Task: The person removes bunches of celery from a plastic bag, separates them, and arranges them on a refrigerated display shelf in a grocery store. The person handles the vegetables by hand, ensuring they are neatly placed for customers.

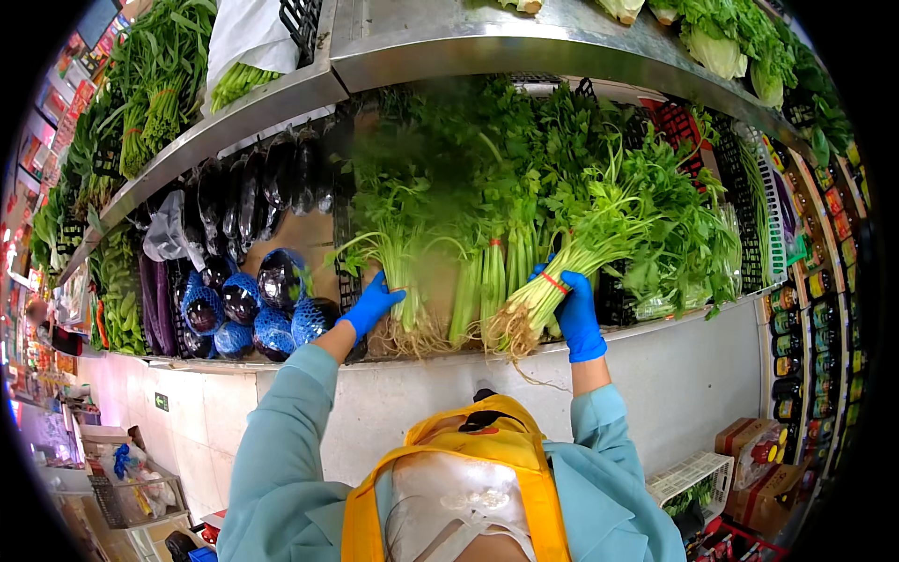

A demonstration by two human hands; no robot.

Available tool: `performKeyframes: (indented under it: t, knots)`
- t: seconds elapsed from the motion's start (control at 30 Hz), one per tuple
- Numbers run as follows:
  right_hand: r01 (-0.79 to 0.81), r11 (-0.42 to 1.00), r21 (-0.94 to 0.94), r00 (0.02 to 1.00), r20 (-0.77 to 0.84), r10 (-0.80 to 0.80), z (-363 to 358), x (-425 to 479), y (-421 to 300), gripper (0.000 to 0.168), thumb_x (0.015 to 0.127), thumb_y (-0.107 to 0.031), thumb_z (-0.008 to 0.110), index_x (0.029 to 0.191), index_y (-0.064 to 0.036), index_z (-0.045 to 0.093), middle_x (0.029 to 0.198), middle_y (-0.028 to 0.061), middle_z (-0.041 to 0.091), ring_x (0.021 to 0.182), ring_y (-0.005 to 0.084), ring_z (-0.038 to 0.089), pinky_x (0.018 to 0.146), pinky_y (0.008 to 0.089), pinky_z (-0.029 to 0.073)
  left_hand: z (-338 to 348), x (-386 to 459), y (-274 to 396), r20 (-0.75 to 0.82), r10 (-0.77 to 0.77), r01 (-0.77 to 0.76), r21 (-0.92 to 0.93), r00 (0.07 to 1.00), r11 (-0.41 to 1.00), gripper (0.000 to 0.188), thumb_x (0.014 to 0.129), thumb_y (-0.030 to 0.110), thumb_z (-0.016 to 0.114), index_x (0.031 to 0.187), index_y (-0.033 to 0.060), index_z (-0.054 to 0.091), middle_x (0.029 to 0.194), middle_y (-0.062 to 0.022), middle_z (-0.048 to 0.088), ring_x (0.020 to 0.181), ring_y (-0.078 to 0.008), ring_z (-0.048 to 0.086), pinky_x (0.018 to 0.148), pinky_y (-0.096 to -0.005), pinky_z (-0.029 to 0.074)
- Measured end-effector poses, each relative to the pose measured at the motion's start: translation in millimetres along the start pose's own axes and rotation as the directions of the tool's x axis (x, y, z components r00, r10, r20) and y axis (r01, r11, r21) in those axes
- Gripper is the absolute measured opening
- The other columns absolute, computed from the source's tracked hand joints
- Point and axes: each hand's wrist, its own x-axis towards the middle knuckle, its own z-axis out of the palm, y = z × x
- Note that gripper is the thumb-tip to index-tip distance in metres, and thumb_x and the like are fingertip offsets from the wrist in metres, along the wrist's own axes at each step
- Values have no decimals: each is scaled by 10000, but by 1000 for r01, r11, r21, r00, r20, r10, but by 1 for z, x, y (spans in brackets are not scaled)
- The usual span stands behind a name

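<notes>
My right hand [581, 316], in a blue glove, grips a bunch of leafy celery [555, 284] tied with a red band. The bunch is tilted, with its pale roots toward me and its leaves to the upper right. My left hand [372, 306], also gloved in blue, touches the left side of another rooted celery bunch [406, 281] lying on the shelf; whether its fingers close around the stems cannot be told. Between these two bunches lie thicker celery stalks [494, 274], some with a red band. A dark blur covers part of the leaves behind.
Left of the celery lie round eggplants in blue foam nets [241, 298] and long dark eggplants [251, 204]. A metal shelf edge [534, 48] overhangs the produce. Jars [786, 344] line a rack at right. Cartons [765, 495] and a white crate [692, 478] are on the floor.
</notes>
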Motion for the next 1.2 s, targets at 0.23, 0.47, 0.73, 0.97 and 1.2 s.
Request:
performKeyframes:
  t: [0.23,0.47,0.73,0.97,1.2]
  knots:
    - [-8,1000,24,999,-50,9,-6,12,15,452,735,-204,566,1122,6,467,1018,194,569,942,303,548,894,397,412,17,-39,61,-99,-183,183,829,978,529,593,686,515,641,871,-35,519,741,-211,588,691,-350,587,584,-421,469]
    - [-30,997,69,997,-70,35,-4,9,18,414,761,-219,542,1107,-3,474,1035,182,567,965,287,539,903,389,404,30,-44,81,69,-51,-51,956,996,289,484,667,362,645,927,-28,528,662,-195,583,621,-322,593,525,-433,467]
    - [0,994,110,996,-94,11,-12,8,17,412,767,-229,531,1108,-8,470,1038,181,566,953,289,542,899,393,406,49,-40,63,186,128,-209,957,974,200,395,679,248,632,947,5,475,605,-146,567,532,-307,580,456,-408,445]
    - [-17,994,105,991,-133,31,-12,6,23,416,764,-233,530,1113,-14,470,1026,174,570,946,288,540,894,386,405,45,-61,61,197,-53,-180,957,979,229,536,688,255,663,1091,-4,424,652,-180,577,610,-322,590,498,-410,456]
    - [-20,998,52,992,-124,27,0,3,24,401,769,-236,535,1094,-5,487,1024,170,572,960,280,538,895,379,402,-6,-30,62,-117,54,59,787,992,615,179,768,107,511,918,13,534,792,-238,586,760,-383,583,642,-403,480]
